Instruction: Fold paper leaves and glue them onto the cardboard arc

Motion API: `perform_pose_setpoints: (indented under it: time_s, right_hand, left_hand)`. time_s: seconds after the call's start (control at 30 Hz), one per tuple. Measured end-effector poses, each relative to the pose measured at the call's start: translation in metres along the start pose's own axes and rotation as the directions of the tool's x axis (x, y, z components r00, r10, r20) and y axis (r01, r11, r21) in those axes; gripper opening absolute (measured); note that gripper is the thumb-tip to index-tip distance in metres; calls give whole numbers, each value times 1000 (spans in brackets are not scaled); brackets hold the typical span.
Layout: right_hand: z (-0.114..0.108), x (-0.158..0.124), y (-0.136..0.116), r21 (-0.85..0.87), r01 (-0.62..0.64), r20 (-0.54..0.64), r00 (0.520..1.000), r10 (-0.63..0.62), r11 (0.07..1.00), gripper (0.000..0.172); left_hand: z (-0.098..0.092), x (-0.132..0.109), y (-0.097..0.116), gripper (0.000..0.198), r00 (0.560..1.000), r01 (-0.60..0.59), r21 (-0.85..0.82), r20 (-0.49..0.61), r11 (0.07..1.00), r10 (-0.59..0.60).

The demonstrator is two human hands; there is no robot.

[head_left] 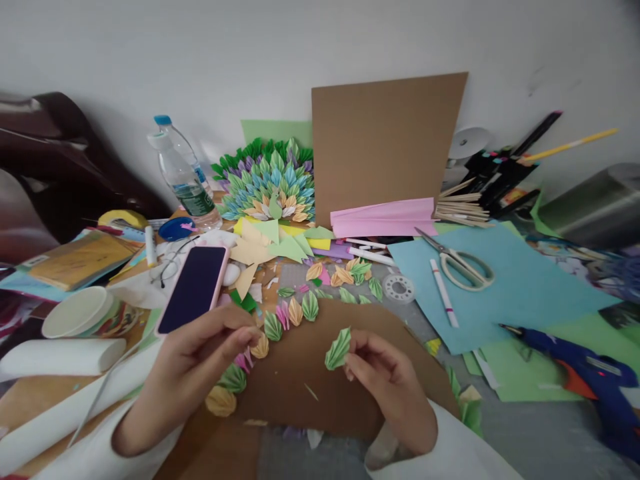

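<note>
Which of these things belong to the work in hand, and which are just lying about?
Seemingly part of the work:
green pleated paper leaf in the right hand
flat brown cardboard
pleated leaves along its edge
hot glue gun, probably

Seemingly just about:
phone
two plastic bottles
marker

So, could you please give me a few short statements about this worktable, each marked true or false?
1. The right hand holds a pleated green paper leaf. True.
2. The scissors lie on the pink paper. False: the scissors lie on a blue sheet.
3. The phone lies to the left of the leaf-edged cardboard. True.
4. The glue gun is in the left hand. False: the glue gun lies at the far right, well apart from the left hand.
5. The tall brown board stands upright at the back. True.
</note>
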State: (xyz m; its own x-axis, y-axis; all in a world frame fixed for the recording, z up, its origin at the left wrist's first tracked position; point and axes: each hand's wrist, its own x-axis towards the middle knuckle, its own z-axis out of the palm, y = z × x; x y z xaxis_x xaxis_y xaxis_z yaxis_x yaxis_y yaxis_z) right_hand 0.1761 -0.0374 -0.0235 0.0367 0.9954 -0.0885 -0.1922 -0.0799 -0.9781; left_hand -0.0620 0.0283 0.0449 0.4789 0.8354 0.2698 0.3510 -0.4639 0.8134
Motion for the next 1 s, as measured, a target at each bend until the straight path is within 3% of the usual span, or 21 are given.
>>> perform_pose_setpoints:
  time_s: [0.33,0.57,0.8,1.0]
  right_hand:
    - [1,-5,-2,57,52,-11,999,-51,997,23]
    - [1,-7,2,88,84,-17,996,-83,993,25]
    - [3,-9,-9,82,92,19,995,-94,992,24]
    - [3,-9,-9,95,98,53,993,-104,991,18]
  left_hand:
    - [-12,-1,18,9,999,-1,41,-37,999,3]
    - [-3,5,24,7,998,68,-30,-6,997,-69]
    - [3,14,23,6,994,54,-48,98,997,-49]
    - [7,17,18,7,994,52,-43,98,998,-47]
